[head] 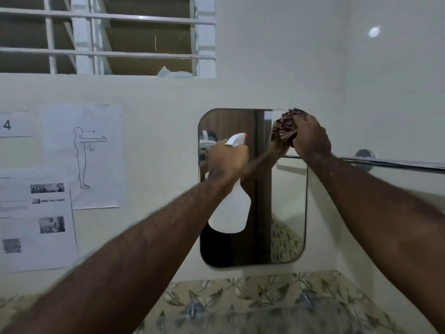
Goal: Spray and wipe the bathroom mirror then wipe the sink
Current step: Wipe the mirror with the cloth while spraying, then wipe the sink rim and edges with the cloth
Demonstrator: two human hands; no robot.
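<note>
A rounded rectangular mirror (286,213) hangs on the pale wall ahead. In front of its left half my left hand (226,162) grips a white spray bottle (231,210) by the neck; its white trigger head has a red tip and points at the glass. Up at the mirror's top right corner my right hand (310,136) is closed around a bunched brown patterned cloth (285,128), which is pressed against the glass. Both hands are reflected in the mirror. The sink is not clearly visible.
A chrome towel rail (390,162) runs along the right wall beside the mirror. Printed paper sheets (81,155) are stuck to the wall at left. A barred window (106,34) is above. Leaf-patterned tiles (265,292) and two blurred taps lie below the mirror.
</note>
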